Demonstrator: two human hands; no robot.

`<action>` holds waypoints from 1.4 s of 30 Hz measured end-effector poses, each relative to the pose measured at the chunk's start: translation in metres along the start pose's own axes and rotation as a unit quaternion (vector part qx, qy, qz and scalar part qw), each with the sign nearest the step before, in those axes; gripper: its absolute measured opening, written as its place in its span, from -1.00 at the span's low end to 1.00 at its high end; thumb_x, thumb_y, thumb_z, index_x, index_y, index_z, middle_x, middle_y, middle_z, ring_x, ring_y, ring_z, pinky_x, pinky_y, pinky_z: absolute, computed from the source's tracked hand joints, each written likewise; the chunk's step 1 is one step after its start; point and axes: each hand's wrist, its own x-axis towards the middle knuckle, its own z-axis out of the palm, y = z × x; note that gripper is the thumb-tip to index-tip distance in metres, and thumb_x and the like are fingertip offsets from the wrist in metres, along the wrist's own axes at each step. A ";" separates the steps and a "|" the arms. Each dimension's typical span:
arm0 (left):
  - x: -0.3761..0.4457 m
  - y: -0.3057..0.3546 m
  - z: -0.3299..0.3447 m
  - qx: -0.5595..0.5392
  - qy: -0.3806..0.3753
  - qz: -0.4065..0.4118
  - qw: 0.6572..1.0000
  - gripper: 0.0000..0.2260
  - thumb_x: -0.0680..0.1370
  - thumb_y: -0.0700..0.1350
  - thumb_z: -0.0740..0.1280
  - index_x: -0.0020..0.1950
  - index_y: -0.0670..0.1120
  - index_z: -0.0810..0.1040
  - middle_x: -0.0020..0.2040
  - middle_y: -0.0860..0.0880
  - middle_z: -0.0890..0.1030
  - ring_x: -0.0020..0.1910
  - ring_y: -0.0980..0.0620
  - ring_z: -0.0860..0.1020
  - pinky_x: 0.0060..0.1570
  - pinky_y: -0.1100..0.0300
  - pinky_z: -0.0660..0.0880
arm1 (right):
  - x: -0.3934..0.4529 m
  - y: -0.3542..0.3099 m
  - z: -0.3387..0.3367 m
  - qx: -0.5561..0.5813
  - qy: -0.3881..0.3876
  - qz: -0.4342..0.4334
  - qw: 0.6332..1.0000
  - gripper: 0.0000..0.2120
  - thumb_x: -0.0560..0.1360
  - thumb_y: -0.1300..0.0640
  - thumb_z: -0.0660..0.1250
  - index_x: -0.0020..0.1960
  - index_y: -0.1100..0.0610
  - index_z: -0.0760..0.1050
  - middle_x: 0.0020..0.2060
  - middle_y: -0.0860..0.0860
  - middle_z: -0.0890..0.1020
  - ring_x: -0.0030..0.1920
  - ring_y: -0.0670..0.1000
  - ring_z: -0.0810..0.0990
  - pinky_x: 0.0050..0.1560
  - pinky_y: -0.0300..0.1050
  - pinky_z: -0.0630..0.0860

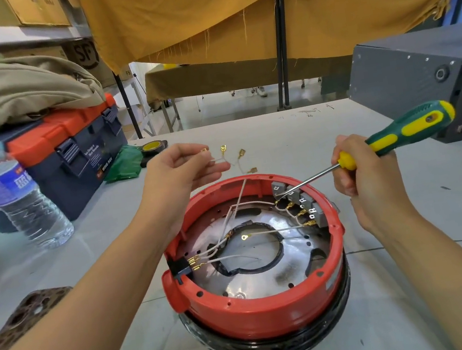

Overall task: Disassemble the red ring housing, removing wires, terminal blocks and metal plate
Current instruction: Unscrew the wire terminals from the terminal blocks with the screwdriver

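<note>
The red ring housing (261, 305) sat open-side up mid-table. The right hand (365, 178) gripped one screwdriver (381, 143), tip aimed down-left at four grey terminal blocks (299, 199). The left hand (175, 171) pinched loose white wires (232, 159).

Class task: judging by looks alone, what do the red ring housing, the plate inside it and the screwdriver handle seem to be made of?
Red ring housing: probably moulded plastic, semi-gloss, with even colour and soft highlights.
Silvery round plate inside it: likely polished metal, given its mirror-like reflections and dark scorch-like patches.
Green and yellow screwdriver handle, gripped by the right hand: seemingly plastic or rubbery, two-tone with a dull sheen; which of the two cannot be told.
</note>
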 end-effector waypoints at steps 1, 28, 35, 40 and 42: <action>0.001 0.001 -0.002 -0.008 0.013 0.002 1.000 -0.94 0.53 -0.33 0.31 -0.05 -0.20 0.54 -0.32 -0.07 0.67 -0.17 -0.12 0.69 -0.25 0.27 0.59 | 0.000 0.000 0.000 0.002 -0.006 0.000 1.000 -0.64 0.53 0.16 0.23 -0.44 0.10 0.37 -0.63 -0.02 0.27 -0.59 -0.06 0.18 -0.57 -0.28 0.16; -0.027 -0.052 -0.129 0.200 0.220 -0.134 0.945 -0.93 0.46 -0.32 0.38 -0.16 -0.17 0.62 -0.31 -0.18 0.66 -0.40 0.04 0.61 -0.41 0.32 0.45 | -0.002 0.013 0.001 -0.008 -0.135 -0.019 0.991 -0.79 0.47 0.12 0.28 -0.34 0.06 0.53 -0.54 0.02 0.46 -0.49 -0.04 0.44 -0.38 -0.27 0.51; -0.025 -0.054 -0.133 0.300 0.203 -0.123 0.924 -0.96 0.44 -0.24 0.42 -0.20 -0.16 0.59 -0.37 -0.16 0.65 -0.60 0.11 0.48 -0.65 0.31 0.28 | -0.002 0.012 0.000 -0.014 -0.134 -0.014 0.991 -0.82 0.42 0.07 0.30 -0.34 0.06 0.54 -0.54 0.02 0.46 -0.48 -0.03 0.43 -0.38 -0.25 0.52; -0.021 -0.051 -0.126 0.383 0.184 -0.079 0.902 -0.90 0.43 -0.16 0.46 -0.26 -0.11 0.59 -0.39 -0.09 0.62 -0.49 0.09 0.49 -0.43 0.25 0.41 | -0.003 0.010 -0.001 -0.017 -0.140 -0.020 0.990 -0.76 0.51 0.13 0.27 -0.33 0.05 0.53 -0.53 0.01 0.46 -0.47 -0.04 0.45 -0.37 -0.24 0.53; -0.018 -0.048 -0.121 0.402 0.169 -0.063 0.898 -0.88 0.43 -0.11 0.47 -0.27 -0.07 0.58 -0.40 -0.06 0.59 -0.46 0.10 0.48 -0.40 0.26 0.35 | -0.004 0.010 0.000 -0.016 -0.139 -0.020 0.990 -0.73 0.54 0.16 0.25 -0.33 0.05 0.53 -0.53 0.01 0.46 -0.47 -0.04 0.44 -0.37 -0.22 0.53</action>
